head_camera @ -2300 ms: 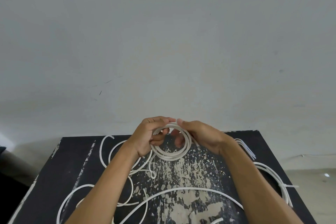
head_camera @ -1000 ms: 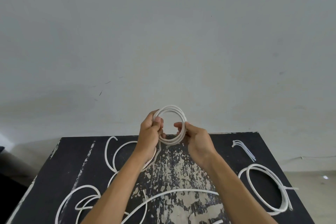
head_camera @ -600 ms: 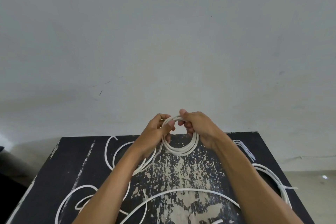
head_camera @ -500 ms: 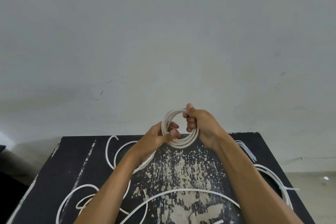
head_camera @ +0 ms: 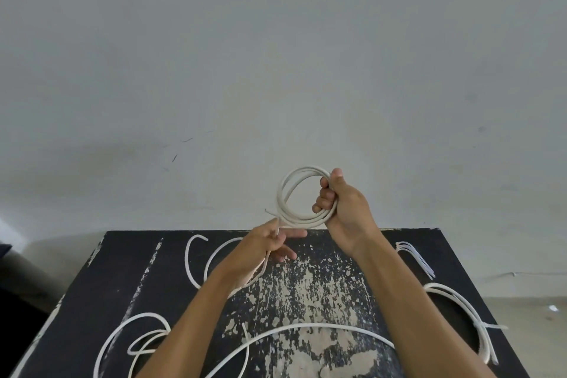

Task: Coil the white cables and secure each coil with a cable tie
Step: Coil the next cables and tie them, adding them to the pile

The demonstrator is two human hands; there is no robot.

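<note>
My right hand (head_camera: 343, 209) grips the right side of a small white cable coil (head_camera: 287, 190), raised above the far edge of the black table (head_camera: 122, 273). A short cable end sticks out at the coil's lower left. My left hand (head_camera: 267, 245) is below and left of the coil. The coil's loose tail (head_camera: 277, 225) runs down between its thumb and fingers and on under the palm. A bunch of white cable ties (head_camera: 414, 258) lies at the far right of the table.
A finished coil (head_camera: 460, 301) with a tie around it lies at the right edge. Loose white cables curl at the far left (head_camera: 196, 255) and near left (head_camera: 138, 331). One long cable (head_camera: 306, 327) arcs across the near middle, under my forearms.
My right hand has lifted the coil higher and turned it upright. My left hand has come off the coil and dropped down along the loose tail.
</note>
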